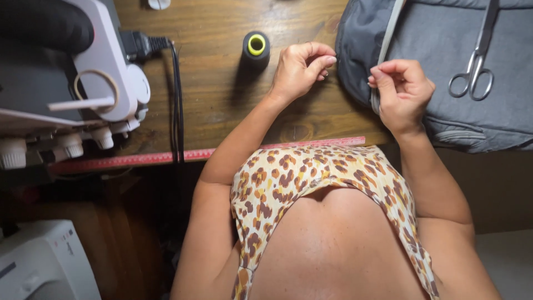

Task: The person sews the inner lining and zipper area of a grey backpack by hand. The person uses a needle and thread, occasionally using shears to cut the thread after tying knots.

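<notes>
Two hands, centre-top of frame. Left hand (300,69): fingertips pinched together, contents too small to tell. Right hand (402,91): fingertips pinched at edge of one grey fabric (438,50), upper right. One pair of scissors (476,66) on fabric. One black thread spool (256,49). One red ruler (166,157). One sewing machine (105,72), upper left.

I see a dark wood tabletop (222,100) w/ red measuring strip (166,157) along its front edge. White sewing machine (105,72) at left, black cable (177,111) beside it. Warm light, floor in shadow below.
</notes>
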